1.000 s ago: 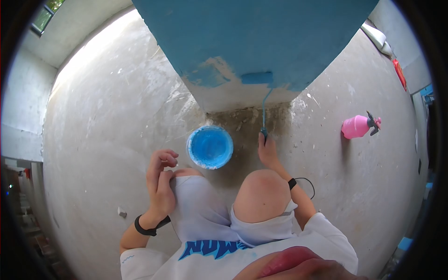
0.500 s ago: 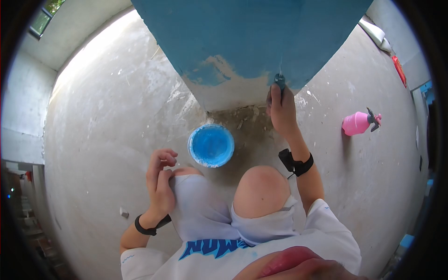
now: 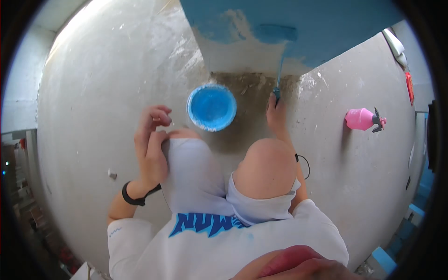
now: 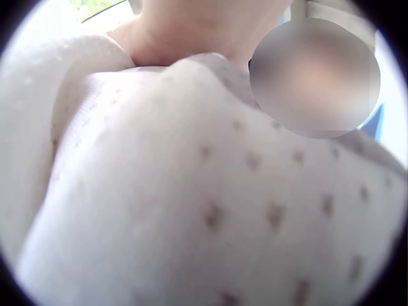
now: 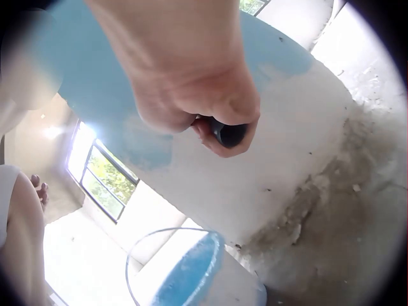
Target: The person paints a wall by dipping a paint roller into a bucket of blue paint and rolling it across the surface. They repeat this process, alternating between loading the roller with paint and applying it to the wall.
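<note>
Bucket (image 5: 239, 280) of blue paint (image 3: 212, 107): floor (image 3: 326, 168), near wall's (image 3: 345, 28) bottom left corner. Pink bottle (image 3: 360, 119): toward floor's right edge. Roller (image 3: 277, 32): seemingly against wall, gripped by right hand (image 3: 277, 115). Left hand (image 3: 151, 137): fingers loosely bent, beside knee (image 3: 185, 134).

Roller (image 3: 278, 32) on wall (image 3: 336, 32); bucket (image 3: 199, 125) left, on floor (image 3: 93, 140) (sprayer (image 3: 360, 119) far right)

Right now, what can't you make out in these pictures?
Head view: the right hand covers much of the roller handle.
Head view: the top edge cuts off the upper part of the painted wall.
Head view: the pink bottle hides its own contents.
Right wrist view: the bottom edge cuts off part of the bucket.
Left wrist view: pale spotted cloth fills most of it; the left hand doesn't show.
</note>
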The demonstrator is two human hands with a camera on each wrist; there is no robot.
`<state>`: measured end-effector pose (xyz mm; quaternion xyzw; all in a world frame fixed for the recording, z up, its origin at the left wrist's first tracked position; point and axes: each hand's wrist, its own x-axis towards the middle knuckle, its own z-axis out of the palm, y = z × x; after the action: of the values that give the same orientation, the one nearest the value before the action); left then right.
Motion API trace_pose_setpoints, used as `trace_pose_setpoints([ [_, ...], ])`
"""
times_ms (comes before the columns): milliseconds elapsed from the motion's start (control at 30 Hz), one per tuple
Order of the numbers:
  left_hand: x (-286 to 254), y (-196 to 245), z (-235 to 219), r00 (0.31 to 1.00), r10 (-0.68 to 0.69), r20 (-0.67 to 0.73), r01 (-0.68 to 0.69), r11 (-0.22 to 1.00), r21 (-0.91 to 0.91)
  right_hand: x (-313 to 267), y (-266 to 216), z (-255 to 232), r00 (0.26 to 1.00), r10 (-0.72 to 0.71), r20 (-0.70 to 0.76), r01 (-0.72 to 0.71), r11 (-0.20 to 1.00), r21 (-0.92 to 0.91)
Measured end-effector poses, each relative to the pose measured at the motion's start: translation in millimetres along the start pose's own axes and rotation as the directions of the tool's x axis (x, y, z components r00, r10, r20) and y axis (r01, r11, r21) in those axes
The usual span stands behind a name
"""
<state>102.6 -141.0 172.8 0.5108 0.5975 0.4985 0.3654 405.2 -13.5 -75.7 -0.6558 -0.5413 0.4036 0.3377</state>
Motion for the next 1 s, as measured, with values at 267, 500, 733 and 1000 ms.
trace_pose_setpoints([
  [267,-15,-8,-11,0.991,0.061,-0.122,-0.062,0.998,-0.003,-24,-30,-46,0.992,0.091,0.089,-0.106,0.978,0.181],
  [500,29,-45,-53,0.975,-0.011,-0.220,0.070,0.962,0.263,-61,-66,-97,0.925,0.223,0.308,-0.252,0.966,0.057],
  [733,73,-137,-55,0.977,-0.166,0.134,0.078,0.864,0.498,-67,-102,-108,0.855,0.346,0.387,-0.187,0.901,-0.391],
  [1000,90,-171,-17,0.969,-0.080,0.234,-0.073,0.810,0.582,-29,-101,-49,0.640,0.321,0.698,0.172,0.826,-0.537],
])
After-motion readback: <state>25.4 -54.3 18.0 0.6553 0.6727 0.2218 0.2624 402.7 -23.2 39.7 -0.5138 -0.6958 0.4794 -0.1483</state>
